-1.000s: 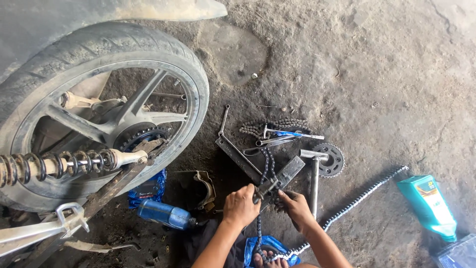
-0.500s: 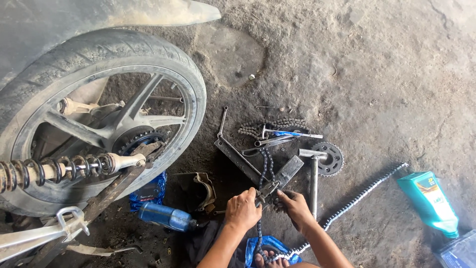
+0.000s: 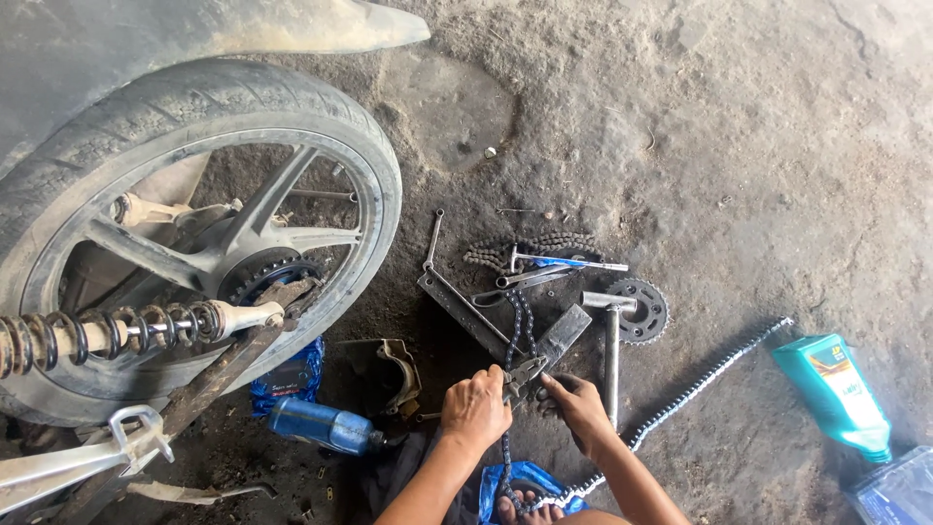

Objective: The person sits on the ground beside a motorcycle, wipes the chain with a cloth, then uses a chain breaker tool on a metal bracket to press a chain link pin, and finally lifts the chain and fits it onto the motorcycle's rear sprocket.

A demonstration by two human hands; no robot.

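Closed left hand clamped on greasy steel pliers, right hand pinching a dark, oily drive chain just beside the plier tips. Chain draped over a flat metal bar on the gritty dirt floor. Near the left wrist, a blue bottle and crumpled blue packet. To the right, a toothed sprocket, a T-shaped wrench, a teal oil bottle. Beyond, a second chain. Far left, a worn motorcycle wheel with coiled shock spring.
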